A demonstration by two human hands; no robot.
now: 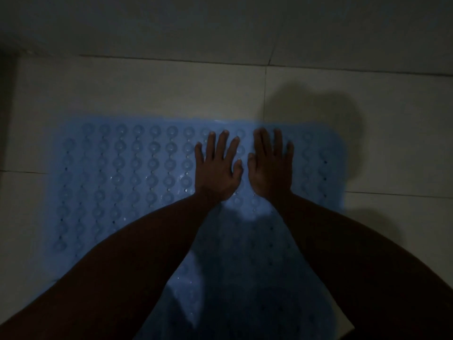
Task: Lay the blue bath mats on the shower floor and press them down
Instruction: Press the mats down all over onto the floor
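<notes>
Head view. The left hand lies palm down on the mat, fingers straight and spread, thumb out to the right. Its grip is flat and wide, holding nothing; the palm and fingers touch the mat's top face. The right hand lies just beside it on the right, also palm down, fingers straight and slightly spread, thumb toward the left hand. Its grip is likewise flat, closed on nothing, and rests on the same mat. The two thumbs are near each other but apart. Both hands sit in the far half of the mat, right of its centre.

The mat is blue, with rows of round raised cups and small holes. It lies flat on the floor, long side running left to right, and crosses several tile joints. A second stretch of blue mat runs toward the near edge between the forearms; whether it is a separate mat or part of the first cannot be told in the dim light. A wall stands at the far side.
</notes>
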